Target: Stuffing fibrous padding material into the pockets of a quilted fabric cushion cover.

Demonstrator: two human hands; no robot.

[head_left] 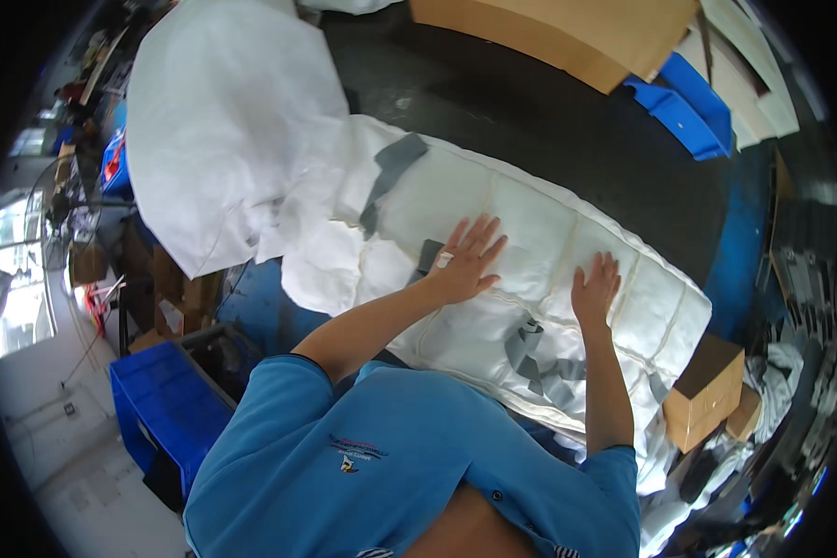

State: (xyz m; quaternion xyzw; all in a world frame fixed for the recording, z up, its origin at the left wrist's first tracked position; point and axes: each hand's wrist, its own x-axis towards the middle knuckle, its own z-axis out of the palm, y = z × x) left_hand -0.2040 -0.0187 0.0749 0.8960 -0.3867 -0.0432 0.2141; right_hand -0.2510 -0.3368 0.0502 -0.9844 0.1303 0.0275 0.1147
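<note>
What could go wrong: the white pad (530, 219) is soft, so a hard push by just one hand might bunch it up and make lumps along its seams.
Loose gray strips: the folded strip (523, 358) on the pad's near half might get caught or squashed in a crease if the pad slides. The top strip (400, 167), near the pad's left end, might get pulled crooked too.
Big white sheet: this sheet (232, 112) meets the pad's left end, so a tug on it could drag the pad along.
Where the pad is: on the dark table (577, 139), right under both hands, running out past them to the left and right.
Left hand: this hand (470, 259) is palm down on the pad's middle, fingers spread, pinching nothing. One finger has a white wrap.
Right hand: this hand (596, 290) is flat on the pad, nearer its right end, fingers a bit apart, holding nothing.
Cardboard box: one box (702, 395) sits just beside the pad's right end.
</note>
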